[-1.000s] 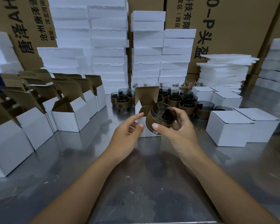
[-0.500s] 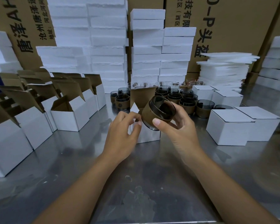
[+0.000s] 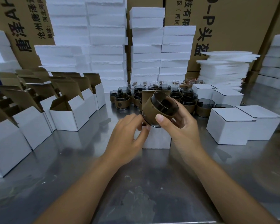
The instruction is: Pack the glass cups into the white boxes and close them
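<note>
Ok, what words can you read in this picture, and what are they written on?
"唐泽" and cut-off "AH", big: on the back-left brown cardboard carton.
"沧州唐泽…" and "地址:河北河间", small: same carton.
"-P头盔", big: on the back-right brown cardboard carton.
"技有限" and "(西区", small, cut off: same carton.
Round marks on the brown-sleeved glass cups: too small to read.

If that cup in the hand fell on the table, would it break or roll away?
Probably breakable: the cup has a rim that looks like dark glass, and the table looks like hard metal. On its side it would likely roll, being round. The brown band around it may make it less slippery in the right hand.
</note>
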Tool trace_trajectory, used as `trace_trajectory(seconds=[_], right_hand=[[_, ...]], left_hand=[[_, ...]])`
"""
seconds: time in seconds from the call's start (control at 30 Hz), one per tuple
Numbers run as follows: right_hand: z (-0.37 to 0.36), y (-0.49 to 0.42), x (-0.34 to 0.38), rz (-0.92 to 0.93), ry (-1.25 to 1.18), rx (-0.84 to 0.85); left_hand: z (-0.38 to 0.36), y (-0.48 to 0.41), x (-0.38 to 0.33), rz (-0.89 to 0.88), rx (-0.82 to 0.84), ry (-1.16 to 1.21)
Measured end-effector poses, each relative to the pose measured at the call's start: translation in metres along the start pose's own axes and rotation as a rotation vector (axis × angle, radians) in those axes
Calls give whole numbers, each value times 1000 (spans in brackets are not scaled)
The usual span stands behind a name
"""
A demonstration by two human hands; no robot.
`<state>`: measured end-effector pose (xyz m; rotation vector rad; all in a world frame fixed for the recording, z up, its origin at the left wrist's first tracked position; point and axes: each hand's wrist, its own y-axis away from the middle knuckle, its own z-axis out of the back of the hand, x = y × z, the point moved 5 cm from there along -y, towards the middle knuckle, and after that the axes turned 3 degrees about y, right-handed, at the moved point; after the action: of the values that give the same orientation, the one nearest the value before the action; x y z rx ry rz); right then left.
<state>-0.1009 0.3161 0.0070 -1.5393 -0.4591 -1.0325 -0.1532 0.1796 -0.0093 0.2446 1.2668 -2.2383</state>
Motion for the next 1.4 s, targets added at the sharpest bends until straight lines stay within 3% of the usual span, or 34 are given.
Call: trace_trajectory(seconds=[0.33, 0.6, 0.8, 1.2, 1.4], right_hand=[[4, -1, -4, 58, 18, -79], [10, 2, -2, 169, 221, -204], [8, 5, 5, 305, 470, -168], [3, 2, -10, 95, 559, 72], [0, 2, -14, 102, 645, 126]], left_hand=[[8, 0, -13, -121, -89, -174], [5, -2, -24, -153, -68, -185], [3, -1, -25, -149, -41, -162], [3, -1, -24, -100, -8, -125], [1, 0, -20, -107, -7, -112]])
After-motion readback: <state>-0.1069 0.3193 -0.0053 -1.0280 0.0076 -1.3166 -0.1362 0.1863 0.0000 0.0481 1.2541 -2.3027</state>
